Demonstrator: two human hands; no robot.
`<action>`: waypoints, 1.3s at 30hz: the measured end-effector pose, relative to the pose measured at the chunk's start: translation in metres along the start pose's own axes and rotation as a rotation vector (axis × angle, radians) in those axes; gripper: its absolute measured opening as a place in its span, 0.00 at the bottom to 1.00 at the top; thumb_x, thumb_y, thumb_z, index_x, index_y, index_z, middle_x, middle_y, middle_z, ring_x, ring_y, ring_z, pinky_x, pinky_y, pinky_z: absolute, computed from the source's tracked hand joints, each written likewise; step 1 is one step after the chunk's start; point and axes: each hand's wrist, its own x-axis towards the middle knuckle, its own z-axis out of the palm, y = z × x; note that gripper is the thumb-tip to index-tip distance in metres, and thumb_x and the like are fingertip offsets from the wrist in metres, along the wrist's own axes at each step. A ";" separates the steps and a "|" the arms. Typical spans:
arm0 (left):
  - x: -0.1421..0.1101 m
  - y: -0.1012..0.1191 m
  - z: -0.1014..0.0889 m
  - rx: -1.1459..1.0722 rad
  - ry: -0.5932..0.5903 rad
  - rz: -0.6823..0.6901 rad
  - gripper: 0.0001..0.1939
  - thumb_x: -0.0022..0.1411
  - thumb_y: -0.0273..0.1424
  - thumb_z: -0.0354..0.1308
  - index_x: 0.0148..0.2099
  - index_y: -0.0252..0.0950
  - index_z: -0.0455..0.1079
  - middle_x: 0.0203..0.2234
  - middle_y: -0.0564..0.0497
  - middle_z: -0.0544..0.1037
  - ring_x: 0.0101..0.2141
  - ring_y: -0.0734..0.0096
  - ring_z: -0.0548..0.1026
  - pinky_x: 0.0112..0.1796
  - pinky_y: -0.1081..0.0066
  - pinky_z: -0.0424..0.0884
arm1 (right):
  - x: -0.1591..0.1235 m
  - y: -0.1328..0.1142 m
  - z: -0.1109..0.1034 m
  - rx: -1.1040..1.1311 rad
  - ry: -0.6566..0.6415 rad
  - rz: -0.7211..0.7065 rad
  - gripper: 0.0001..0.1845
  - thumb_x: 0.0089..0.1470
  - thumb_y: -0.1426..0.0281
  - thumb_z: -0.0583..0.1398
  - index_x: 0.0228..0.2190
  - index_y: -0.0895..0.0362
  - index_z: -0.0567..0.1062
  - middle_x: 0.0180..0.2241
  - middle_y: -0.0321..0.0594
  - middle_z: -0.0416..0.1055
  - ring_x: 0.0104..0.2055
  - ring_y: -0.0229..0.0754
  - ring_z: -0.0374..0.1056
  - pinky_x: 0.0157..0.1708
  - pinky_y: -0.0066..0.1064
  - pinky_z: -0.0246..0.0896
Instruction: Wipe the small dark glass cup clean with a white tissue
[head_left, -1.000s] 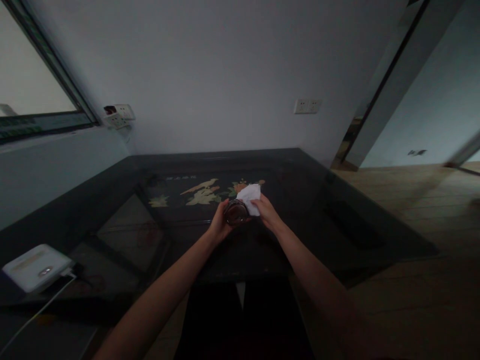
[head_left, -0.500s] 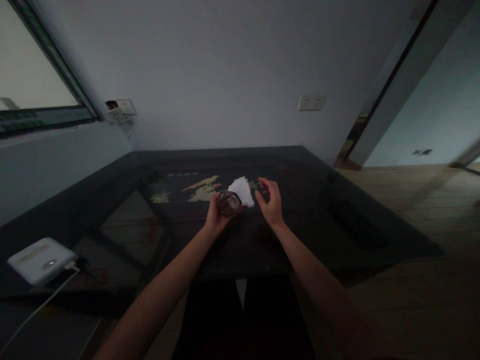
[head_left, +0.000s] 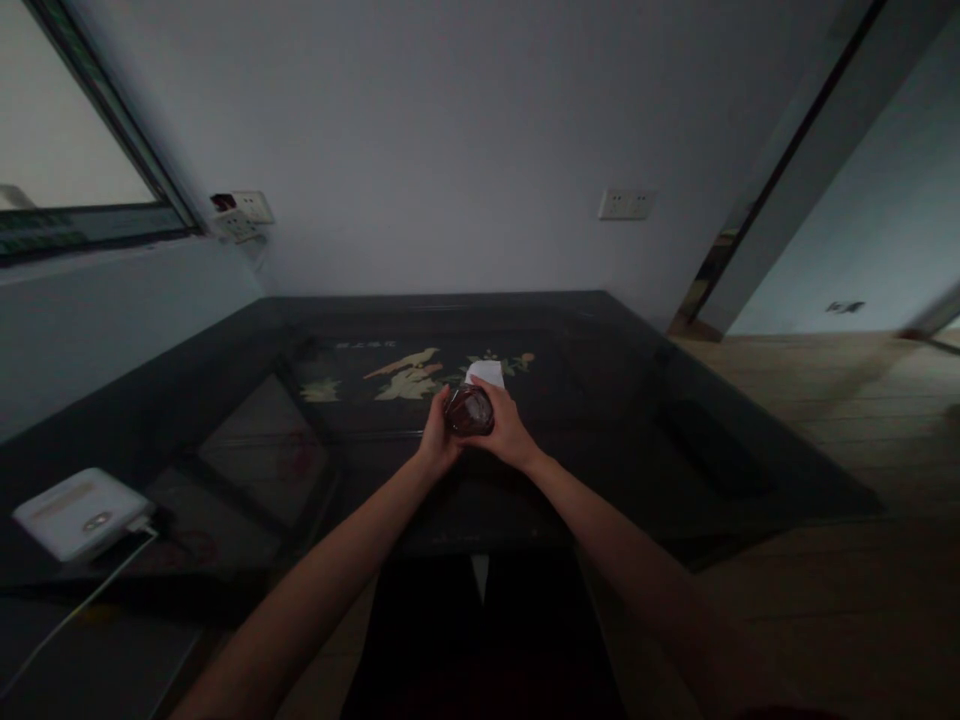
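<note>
A small dark glass point(head_left: 469, 410) is held between both hands over the middle of the dark glass-topped table point(head_left: 600, 400). My left hand point(head_left: 436, 440) grips its left side. My right hand point(head_left: 507, 432) wraps round its right side. A white tissue point(head_left: 486, 373) sticks out just behind the glass, above my right fingers; whether it is in the glass or on the table I cannot tell.
A white box-like device point(head_left: 79, 512) with a white cable point(head_left: 75, 610) lies at the table's left end. Wall sockets point(head_left: 241, 212) sit at the left corner, another socket point(head_left: 625, 204) on the back wall. Wooden floor point(head_left: 847, 430) opens to the right.
A second ago my right hand pinched the tissue at the glass, then let go and opened to the right. Now it has come back and closed round the glass.
</note>
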 end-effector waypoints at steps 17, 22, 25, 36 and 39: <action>0.009 0.020 -0.009 0.221 -0.001 0.390 0.33 0.44 0.19 0.65 0.53 0.42 0.63 0.35 0.53 0.78 0.31 0.74 0.76 0.36 0.74 0.72 | 0.011 -0.013 -0.036 0.900 0.164 0.172 0.44 0.27 0.69 0.74 0.48 0.48 0.65 0.50 0.40 0.67 0.51 0.46 0.66 0.51 0.40 0.63; 0.007 0.023 -0.008 0.257 -0.021 0.256 0.17 0.42 0.23 0.66 0.37 0.33 0.70 0.29 0.52 0.78 0.28 0.73 0.76 0.34 0.74 0.72 | 0.008 -0.016 -0.042 1.132 0.135 0.246 0.38 0.29 0.63 0.74 0.45 0.50 0.69 0.49 0.40 0.70 0.52 0.47 0.67 0.54 0.41 0.60; 0.001 0.022 -0.007 0.398 -0.035 0.388 0.17 0.41 0.28 0.67 0.37 0.33 0.71 0.29 0.52 0.78 0.29 0.72 0.75 0.35 0.72 0.72 | 0.008 -0.016 -0.043 1.239 0.124 0.268 0.37 0.31 0.61 0.73 0.45 0.50 0.70 0.48 0.40 0.72 0.51 0.46 0.68 0.54 0.41 0.60; -0.060 -0.007 0.022 1.257 -0.211 1.265 0.20 0.61 0.22 0.47 0.54 0.39 0.67 0.57 0.44 0.65 0.59 0.61 0.62 0.58 0.59 0.58 | 0.007 -0.010 -0.032 1.325 0.090 0.407 0.28 0.37 0.48 0.66 0.36 0.52 0.76 0.35 0.37 0.77 0.38 0.43 0.71 0.35 0.32 0.67; -0.068 -0.024 0.025 1.354 -0.290 1.326 0.28 0.63 0.21 0.45 0.64 0.42 0.54 0.62 0.45 0.58 0.64 0.60 0.52 0.61 0.54 0.53 | 0.006 -0.012 -0.029 1.280 0.080 0.487 0.28 0.39 0.45 0.63 0.35 0.53 0.76 0.33 0.39 0.77 0.42 0.48 0.71 0.38 0.36 0.67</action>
